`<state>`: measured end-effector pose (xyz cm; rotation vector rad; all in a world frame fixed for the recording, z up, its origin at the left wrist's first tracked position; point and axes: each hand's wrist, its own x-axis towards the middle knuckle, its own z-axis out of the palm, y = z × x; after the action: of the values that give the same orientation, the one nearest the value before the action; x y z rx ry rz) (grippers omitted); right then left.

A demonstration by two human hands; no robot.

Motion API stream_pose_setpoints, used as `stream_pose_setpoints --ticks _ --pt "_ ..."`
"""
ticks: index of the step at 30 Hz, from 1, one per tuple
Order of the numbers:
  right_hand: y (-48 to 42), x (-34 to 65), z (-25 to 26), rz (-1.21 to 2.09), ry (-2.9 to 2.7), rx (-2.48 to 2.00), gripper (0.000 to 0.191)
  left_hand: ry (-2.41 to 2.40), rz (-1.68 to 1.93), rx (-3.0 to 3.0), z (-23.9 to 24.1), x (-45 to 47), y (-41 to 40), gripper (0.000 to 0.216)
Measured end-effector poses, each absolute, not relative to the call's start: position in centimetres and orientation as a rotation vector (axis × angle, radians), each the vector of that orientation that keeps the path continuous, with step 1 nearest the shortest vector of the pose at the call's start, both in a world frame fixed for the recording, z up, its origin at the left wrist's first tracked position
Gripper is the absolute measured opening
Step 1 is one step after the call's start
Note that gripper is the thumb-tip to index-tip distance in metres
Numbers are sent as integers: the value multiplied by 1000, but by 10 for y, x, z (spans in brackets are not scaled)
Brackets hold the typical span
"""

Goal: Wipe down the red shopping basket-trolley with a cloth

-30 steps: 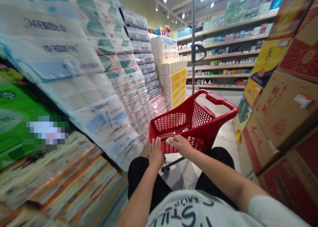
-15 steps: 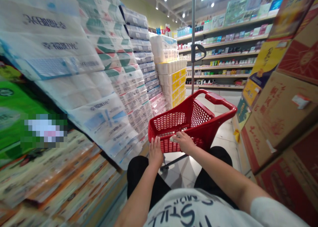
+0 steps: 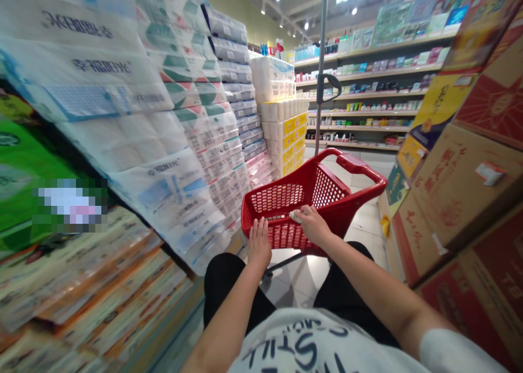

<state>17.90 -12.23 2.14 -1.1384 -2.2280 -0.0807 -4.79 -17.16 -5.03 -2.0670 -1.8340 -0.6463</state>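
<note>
A red plastic shopping cart [image 3: 281, 196] with perforated walls stands just ahead of my knees. On its near wall rests my left hand [image 3: 259, 243], fingers stretched out near the left corner of the rim. My right hand [image 3: 315, 225] is closed on a small crumpled white wipe [image 3: 295, 216], held at the near rim to the right of my left hand. Whether the wipe touches the rim is hard to tell. The cart's handle [image 3: 362, 171] is at the far right end, and a grey pole [image 3: 321, 90] rises behind the basket.
Tall stacks of wrapped tissue packs [image 3: 163, 117] line the left side. Cardboard boxes [image 3: 457, 182] are piled on the right. Shelves of small products [image 3: 368, 95] stand at the back, beyond a tiled floor [image 3: 368, 220].
My right hand has lifted slightly and shifted right along the rim with the wipe. My left hand has moved a little; its fingers stay stretched on the cart wall.
</note>
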Motion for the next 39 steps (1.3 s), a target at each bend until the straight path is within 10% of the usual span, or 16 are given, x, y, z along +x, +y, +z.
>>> stream_pose_setpoints --ticks 39 --pt "-124 226 82 -374 -2204 -1711 20 -1854 -252 -2195 -22 -42 -162 67"
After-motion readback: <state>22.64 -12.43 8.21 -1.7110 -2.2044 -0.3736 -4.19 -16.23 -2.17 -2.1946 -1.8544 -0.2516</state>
